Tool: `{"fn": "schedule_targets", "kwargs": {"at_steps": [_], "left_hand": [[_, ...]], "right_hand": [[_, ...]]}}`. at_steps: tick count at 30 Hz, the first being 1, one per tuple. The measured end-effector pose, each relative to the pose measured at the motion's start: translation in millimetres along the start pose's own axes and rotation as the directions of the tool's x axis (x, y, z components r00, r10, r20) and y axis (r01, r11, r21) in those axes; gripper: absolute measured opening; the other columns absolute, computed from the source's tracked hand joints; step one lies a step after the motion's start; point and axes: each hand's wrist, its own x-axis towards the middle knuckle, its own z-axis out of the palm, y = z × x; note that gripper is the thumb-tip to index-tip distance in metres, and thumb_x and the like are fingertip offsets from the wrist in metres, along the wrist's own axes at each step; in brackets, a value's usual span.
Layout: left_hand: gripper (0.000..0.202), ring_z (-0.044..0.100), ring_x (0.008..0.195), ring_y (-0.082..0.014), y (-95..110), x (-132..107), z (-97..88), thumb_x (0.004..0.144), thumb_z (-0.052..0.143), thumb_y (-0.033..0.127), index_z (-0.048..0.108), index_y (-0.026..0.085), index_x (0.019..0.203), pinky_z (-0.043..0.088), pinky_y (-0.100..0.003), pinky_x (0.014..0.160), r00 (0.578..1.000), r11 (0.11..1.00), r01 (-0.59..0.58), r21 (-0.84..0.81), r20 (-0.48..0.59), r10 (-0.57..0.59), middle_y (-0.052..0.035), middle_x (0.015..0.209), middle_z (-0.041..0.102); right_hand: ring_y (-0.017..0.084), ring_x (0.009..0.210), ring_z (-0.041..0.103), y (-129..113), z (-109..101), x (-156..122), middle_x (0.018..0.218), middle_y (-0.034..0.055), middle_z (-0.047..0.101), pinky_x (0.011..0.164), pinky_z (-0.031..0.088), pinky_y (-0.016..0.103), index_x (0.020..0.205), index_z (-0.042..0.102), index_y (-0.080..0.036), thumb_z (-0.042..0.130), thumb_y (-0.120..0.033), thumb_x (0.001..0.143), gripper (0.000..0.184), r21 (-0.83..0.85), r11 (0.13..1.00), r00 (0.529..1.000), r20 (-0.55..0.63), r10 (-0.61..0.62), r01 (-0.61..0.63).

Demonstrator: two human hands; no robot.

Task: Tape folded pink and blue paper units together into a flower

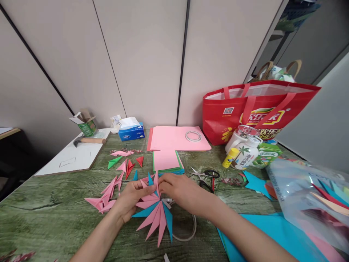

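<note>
A star-shaped paper piece (156, 214) of pink and blue folded points lies on the green table (54, 203) in front of me. My left hand (131, 198) grips its left side, fingers closed on the pink points. My right hand (181, 191) pinches the top of the piece from the right, fingers closed on it. Loose pink folded points (105, 198) lie just left of my left hand. Red, green and pink points (125, 163) are scattered farther back.
Behind my hands are a stack of coloured paper squares (167, 161), pink sheets (177, 138) with a tape roll (193, 136), and scissors (205, 176). At right stand a red bag (253, 109), a glue stick (229, 157), bottles, blue paper (272, 233) and a plastic bag (308, 196). A tissue box (131, 131) and hammer (88, 140) lie at back left.
</note>
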Motion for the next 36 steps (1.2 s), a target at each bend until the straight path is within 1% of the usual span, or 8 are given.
{"fn": "schedule_targets", "kwargs": {"at_steps": [7, 11, 16, 20, 24, 28, 32, 36], "left_hand": [[0.036, 0.034, 0.036, -0.0031, -3.1, 2.1, -1.2, 0.043, 0.083, 0.028, 0.050, 0.013, 0.041, 0.023, -0.017, 0.038, 1.000, 0.999, 0.026, -0.042, 0.009, -0.026, 0.0058, 0.037, 0.045], [0.035, 0.036, 0.036, -0.0032, -2.6, 2.1, -0.4, 0.040, 0.084, 0.026, 0.051, 0.012, 0.041, 0.024, -0.017, 0.038, 0.997, 0.995, 0.074, -0.068, 0.033, -0.072, 0.0050, 0.036, 0.046], [0.034, 0.037, 0.034, -0.0035, -4.8, 4.4, -2.6, 0.042, 0.083, 0.026, 0.052, 0.012, 0.042, 0.022, -0.017, 0.038, 0.997, 0.997, 0.062, -0.055, 0.042, -0.060, 0.0048, 0.036, 0.048], [0.034, 0.038, 0.034, -0.0038, -4.3, 3.6, -3.0, 0.044, 0.083, 0.027, 0.052, 0.012, 0.042, 0.023, -0.018, 0.038, 0.998, 0.999, 0.047, -0.026, 0.052, -0.045, 0.0040, 0.037, 0.049], [0.033, 0.036, 0.034, -0.0033, -2.0, 0.5, -0.6, 0.043, 0.083, 0.028, 0.054, 0.012, 0.042, 0.021, -0.018, 0.037, 0.998, 0.999, 0.039, -0.005, 0.056, -0.039, 0.0042, 0.036, 0.048], [0.034, 0.035, 0.035, -0.0036, -0.8, -0.6, 0.4, 0.043, 0.082, 0.029, 0.053, 0.012, 0.041, 0.020, -0.018, 0.038, 0.999, 1.000, 0.012, 0.001, 0.031, -0.012, 0.0043, 0.036, 0.047], [0.034, 0.034, 0.035, -0.0036, -0.5, -0.1, 0.0, 0.043, 0.082, 0.030, 0.053, 0.012, 0.042, 0.020, -0.018, 0.038, 0.999, 1.000, 0.003, 0.010, 0.032, -0.003, 0.0046, 0.037, 0.047], [0.033, 0.032, 0.038, -0.0030, -1.8, 1.5, -0.7, 0.042, 0.082, 0.029, 0.054, 0.012, 0.043, 0.021, -0.018, 0.039, 0.999, 0.999, -0.029, 0.029, 0.047, 0.027, 0.0060, 0.039, 0.044]], "right_hand": [[0.022, 0.082, 0.051, -8.8, 4.3, 2.9, 0.095, 0.0122, 0.054, 0.058, 0.043, 0.031, 0.095, 0.054, -0.008, 0.042, -0.010, 0.086, 0.015, -0.296, 0.951, 0.996, 0.015, -0.091, 0.092], [0.024, 0.087, 0.049, -12.9, 3.6, 3.2, 0.097, 0.0145, 0.051, 0.055, 0.044, 0.032, 0.094, 0.053, -0.007, 0.036, -0.011, 0.088, 0.018, -0.335, 0.938, 0.996, 0.000, -0.090, 0.085], [0.024, 0.088, 0.048, -11.5, 2.7, 3.1, 0.096, 0.0145, 0.049, 0.052, 0.044, 0.029, 0.095, 0.051, -0.006, 0.038, -0.010, 0.087, 0.016, -0.331, 0.941, 0.997, 0.001, -0.073, 0.069], [0.023, 0.087, 0.048, -5.8, 4.5, 4.2, 0.097, 0.0145, 0.047, 0.052, 0.045, 0.028, 0.094, 0.050, -0.007, 0.035, -0.009, 0.087, 0.016, -0.300, 0.954, 0.999, -0.025, -0.037, 0.028], [0.021, 0.086, 0.049, 2.7, 4.2, 4.3, 0.099, 0.0139, 0.047, 0.052, 0.043, 0.026, 0.092, 0.051, -0.009, 0.036, -0.009, 0.087, 0.015, -0.228, 0.971, 0.997, -0.033, 0.064, -0.070], [0.016, 0.079, 0.051, 8.5, -0.9, 1.2, 0.094, 0.0094, 0.049, 0.059, 0.043, 0.027, 0.095, 0.051, -0.012, 0.032, -0.017, 0.092, 0.019, -0.028, 0.984, 0.984, -0.053, 0.172, -0.174], [0.014, 0.080, 0.052, 5.4, -5.0, -1.3, 0.093, 0.0046, 0.051, 0.064, 0.039, 0.025, 0.095, 0.054, -0.017, 0.046, -0.028, 0.088, 0.015, 0.131, 0.982, 0.988, -0.055, 0.147, -0.139], [0.013, 0.078, 0.052, 1.9, 1.6, 2.6, 0.088, 0.0028, 0.054, 0.062, 0.035, 0.022, 0.086, 0.056, -0.017, 0.049, -0.022, 0.085, 0.008, 0.163, 0.974, 0.982, -0.080, 0.172, -0.157]]}}
